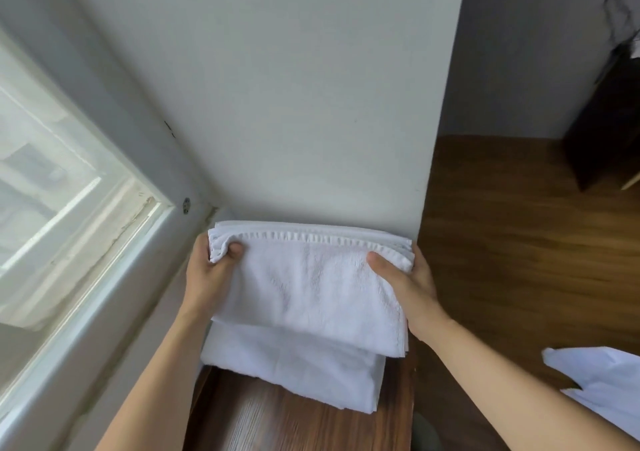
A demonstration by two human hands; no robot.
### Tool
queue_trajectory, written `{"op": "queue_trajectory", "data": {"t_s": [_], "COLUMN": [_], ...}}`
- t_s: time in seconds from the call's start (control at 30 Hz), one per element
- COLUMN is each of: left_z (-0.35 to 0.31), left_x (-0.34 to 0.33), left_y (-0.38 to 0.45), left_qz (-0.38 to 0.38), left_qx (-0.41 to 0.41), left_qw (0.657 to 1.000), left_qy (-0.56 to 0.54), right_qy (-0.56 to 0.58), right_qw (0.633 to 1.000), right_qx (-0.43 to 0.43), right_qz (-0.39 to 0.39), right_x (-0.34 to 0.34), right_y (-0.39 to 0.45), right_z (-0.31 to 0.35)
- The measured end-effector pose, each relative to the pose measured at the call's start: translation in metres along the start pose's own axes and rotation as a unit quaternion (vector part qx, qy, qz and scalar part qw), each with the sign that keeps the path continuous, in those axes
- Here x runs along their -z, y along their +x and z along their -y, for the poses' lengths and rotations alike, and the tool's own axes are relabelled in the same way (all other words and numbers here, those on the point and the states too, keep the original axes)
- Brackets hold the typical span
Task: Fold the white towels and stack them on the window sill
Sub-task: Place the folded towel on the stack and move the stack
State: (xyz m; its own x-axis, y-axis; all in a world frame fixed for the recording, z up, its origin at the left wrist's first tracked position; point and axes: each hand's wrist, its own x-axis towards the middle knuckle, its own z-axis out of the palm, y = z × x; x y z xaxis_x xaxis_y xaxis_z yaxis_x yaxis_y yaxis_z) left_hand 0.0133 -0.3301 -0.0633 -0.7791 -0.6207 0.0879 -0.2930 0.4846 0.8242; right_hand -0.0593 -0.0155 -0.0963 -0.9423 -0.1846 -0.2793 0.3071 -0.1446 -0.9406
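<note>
- A folded white towel (311, 284) is held up by its far corners, its ribbed hem running along the top edge, close against the white wall (294, 104).
- The towel's folded layers show as stacked edges at its right corner and along its right side.
- Its lower part drapes over a second white towel (294, 378), which lies folded beneath it and sticks out toward the camera.
- That lower towel rests on a wood-grain window sill (284, 423), in the corner where the sill meets the wall.
- The left hand (211, 270) pinches the top towel's left corner, thumb on the near face and the cloth bunched over the fingers.
- The right hand (405, 277) grips the right corner, thumb pressed on the near face and fingers hidden behind the layers.
- Both forearms are bare and reach in from the lower edge of the view.
- The window frame (114, 277) runs along the left, painted white, with bright glass behind it.
- A small metal fitting (186, 205) sits on the frame near the corner.
- To the right, below the sill, is a brown wooden floor (519, 242).
- More white cloth (602, 381) lies at the lower right edge, well apart from the stack.
- A dark piece of furniture (602, 121) stands at the far right.
</note>
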Motion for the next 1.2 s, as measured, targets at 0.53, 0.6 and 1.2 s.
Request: {"op": "queue_trajectory", "data": {"t_s": [0.53, 0.6, 1.2], "left_z": [-0.005, -0.008, -0.041], "left_x": [-0.049, -0.050, -0.103], "left_y": [0.070, 0.070, -0.005], "left_qz": [0.132, 0.128, 0.044], "left_qx": [0.131, 0.133, -0.117], "left_qw": [0.954, 0.955, 0.829], "left_qy": [0.236, 0.230, 0.544], "right_qy": [-0.011, 0.006, -0.456], "right_qw": [0.973, 0.967, 0.842], "right_qx": [-0.232, -0.252, 0.228], "right_qz": [-0.009, -0.016, -0.179], "right_x": [-0.006, -0.004, -0.032], "right_y": [0.061, 0.062, -0.004], "right_z": [-0.034, -0.033, -0.037]}}
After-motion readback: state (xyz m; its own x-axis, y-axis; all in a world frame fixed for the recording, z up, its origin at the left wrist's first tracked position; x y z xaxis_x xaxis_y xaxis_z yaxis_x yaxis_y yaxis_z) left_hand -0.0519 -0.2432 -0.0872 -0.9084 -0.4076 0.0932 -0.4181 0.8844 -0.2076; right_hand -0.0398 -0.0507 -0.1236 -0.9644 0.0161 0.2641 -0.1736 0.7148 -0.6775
